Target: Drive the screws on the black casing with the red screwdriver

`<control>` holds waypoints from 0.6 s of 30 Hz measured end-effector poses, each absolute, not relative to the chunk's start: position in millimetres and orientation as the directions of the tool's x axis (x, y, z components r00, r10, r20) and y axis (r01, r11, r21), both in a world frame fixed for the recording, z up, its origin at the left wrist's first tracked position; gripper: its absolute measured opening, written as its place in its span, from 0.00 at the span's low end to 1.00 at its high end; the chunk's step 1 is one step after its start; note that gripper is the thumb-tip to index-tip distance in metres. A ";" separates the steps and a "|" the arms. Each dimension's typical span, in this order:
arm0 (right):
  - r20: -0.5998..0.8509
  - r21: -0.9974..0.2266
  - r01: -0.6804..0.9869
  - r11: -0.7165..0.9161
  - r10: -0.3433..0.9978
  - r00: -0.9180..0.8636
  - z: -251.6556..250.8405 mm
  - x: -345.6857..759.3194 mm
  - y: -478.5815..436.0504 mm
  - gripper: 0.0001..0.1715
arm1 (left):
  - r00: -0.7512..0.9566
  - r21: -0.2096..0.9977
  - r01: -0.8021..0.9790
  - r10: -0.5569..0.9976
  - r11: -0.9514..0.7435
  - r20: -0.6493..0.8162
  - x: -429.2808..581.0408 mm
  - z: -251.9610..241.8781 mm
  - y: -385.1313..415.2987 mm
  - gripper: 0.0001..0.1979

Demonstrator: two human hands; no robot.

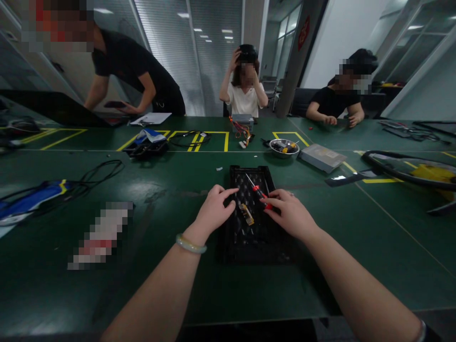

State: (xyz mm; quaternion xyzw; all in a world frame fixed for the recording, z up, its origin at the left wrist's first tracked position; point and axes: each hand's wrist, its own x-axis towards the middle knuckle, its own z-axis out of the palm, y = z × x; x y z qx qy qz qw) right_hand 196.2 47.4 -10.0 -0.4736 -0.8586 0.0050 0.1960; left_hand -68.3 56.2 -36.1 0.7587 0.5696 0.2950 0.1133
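While the right hand [290, 213] pinches a red-handled screwdriver [260, 192] between thumb and fingertips, shaft angled up toward the far end, the left hand [213, 209] lies open on the left rim of the black tray [256, 237]. Its fingers are loosely spread, index stretched toward the middle, gripping nothing.

Tray sits flat on the green table [374, 213], dead centre in front of the person, between both hands.

Small yellowish part [246, 213] lies on the tray's perforated floor, just beside the screwdriver handle. Can't tell if it's fastened or loose.

Screwdriver tip points away from that part, so my read is that no screw is being driven right now.

Progress, judged from layout only: apart from that one part the tray looks bare inside. Whether that means early or nearly finished, I can't tell.

Metal bowl [284, 147] with bits in it and a grey box [322, 156] sit further back on the right, well apart from the hands. A unit with coloured wires [242, 124] is at the far edge. Three other people are across the table, their hands nowhere near the tray.
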 end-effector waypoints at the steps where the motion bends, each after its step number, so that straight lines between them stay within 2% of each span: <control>1: 0.346 -0.177 0.808 0.561 0.805 -0.483 -9.0 195.7 46.3 0.17 | 0.220 0.464 0.804 0.910 -0.373 0.350 -67.5 -34.0 53.5 0.20; 3: 0.355 -0.156 0.800 0.579 0.789 -0.502 -7.1 194.9 44.2 0.14 | 0.312 0.379 0.811 0.877 -0.446 0.364 -65.2 -31.6 48.4 0.20; 6: 0.332 -0.145 0.791 0.595 0.782 -0.527 -4.8 194.3 42.1 0.11 | 0.384 0.328 0.822 0.878 -0.466 0.285 -61.8 -32.1 44.2 0.22; 11: 0.280 -0.116 0.764 0.634 0.759 -0.587 -1.8 192.4 40.3 0.09 | 0.351 0.384 0.836 0.920 -0.392 0.175 -58.9 -35.0 45.4 0.14; 15: 0.260 -0.127 0.722 0.680 0.725 -0.637 -1.2 191.3 38.4 0.08 | 0.324 0.431 0.824 0.930 -0.368 0.175 -57.2 -33.9 45.9 0.09; 18: 0.260 -0.139 0.721 0.679 0.728 -0.635 -1.3 191.2 37.6 0.12 | 0.329 0.440 0.812 0.924 -0.383 0.197 -56.4 -30.6 44.9 0.06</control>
